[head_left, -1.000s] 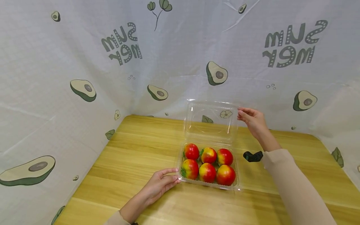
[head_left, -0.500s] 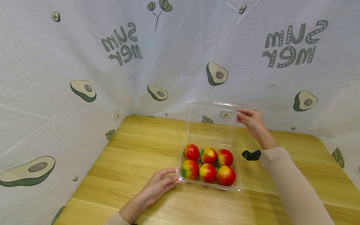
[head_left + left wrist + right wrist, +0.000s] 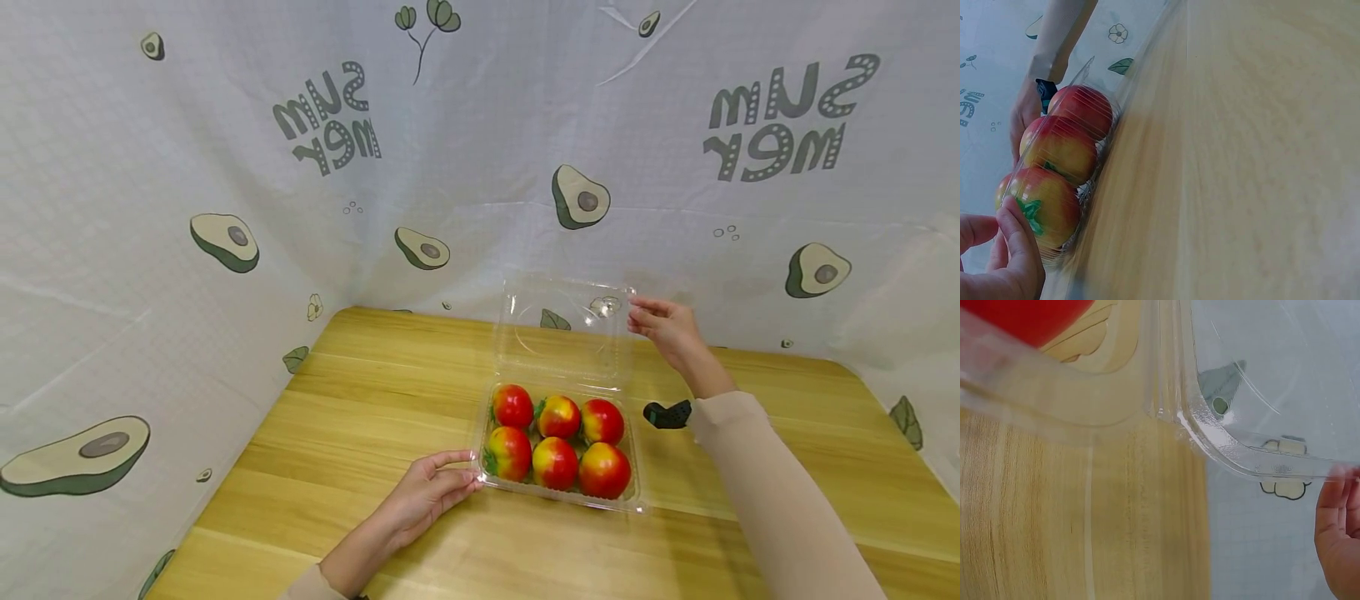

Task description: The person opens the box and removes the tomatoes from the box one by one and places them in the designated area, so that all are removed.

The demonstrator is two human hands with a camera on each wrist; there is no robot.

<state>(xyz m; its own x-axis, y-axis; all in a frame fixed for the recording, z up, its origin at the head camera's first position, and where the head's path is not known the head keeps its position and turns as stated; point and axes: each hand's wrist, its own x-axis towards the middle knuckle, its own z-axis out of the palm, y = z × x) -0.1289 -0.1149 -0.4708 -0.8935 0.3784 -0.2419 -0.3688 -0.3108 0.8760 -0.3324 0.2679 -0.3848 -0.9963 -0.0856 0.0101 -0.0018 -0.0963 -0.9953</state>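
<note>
Avocado-print curtain (image 3: 480, 167) backs wood table (image 3: 360, 400); L hand (image 3: 429, 497) pinches clear clamshell (image 3: 562, 496) at front corner, R hand (image 3: 670, 329) its lid (image 3: 564, 329). Prob. light, bendy, slick; edge grip best.

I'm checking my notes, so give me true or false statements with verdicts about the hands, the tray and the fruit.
1. Red-and-yellow fruits sit in the clear tray. True.
2. There are four of them. False: there are six.
3. The right hand holds the lid. True.
4. The lid is shut over the fruits. False: it is raised open.
5. The left hand holds the tray's near left corner. True.
6. The fruits form one row. False: two rows of three.
</note>
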